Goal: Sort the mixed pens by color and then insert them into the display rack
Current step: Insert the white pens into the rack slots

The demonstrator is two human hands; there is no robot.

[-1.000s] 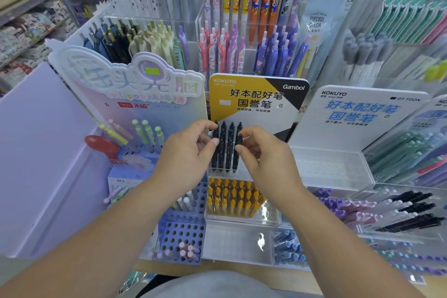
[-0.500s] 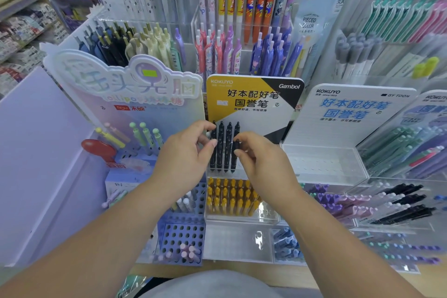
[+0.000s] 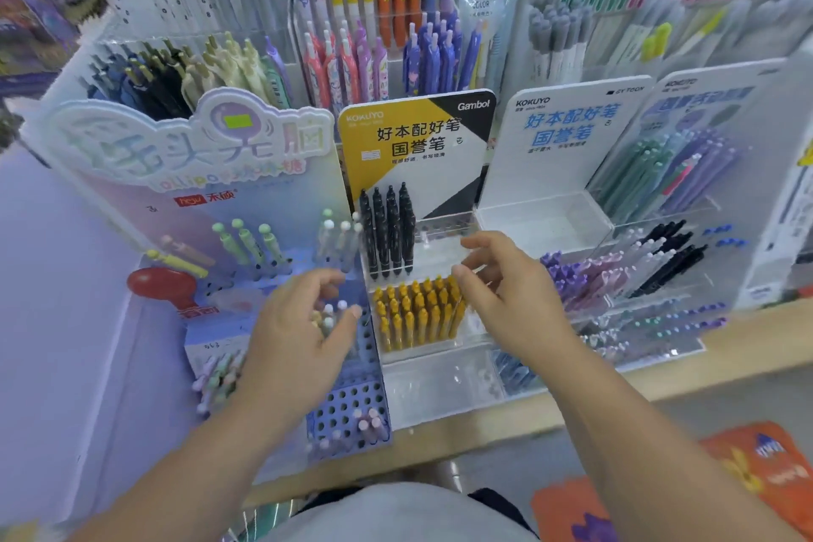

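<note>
The left hand (image 3: 303, 330) is open, fingers loosely bent and holding nothing. It hovers low over the purple perforated rack (image 3: 347, 405), just left of the yellow pens (image 3: 418, 312). The right hand (image 3: 510, 286) is also open and empty, with fingers spread and thumb and forefinger apart, in front of the upper tier of the display rack (image 3: 440, 227). Both forearms reach in from below, palms turned down. Four black pens (image 3: 388, 229) stand upright at the left of that tier, and the holes to their right look free. I judge this a moment between insertions. The next move calls for taking another black pen and guiding it upright into a free hole beside them.
</note>
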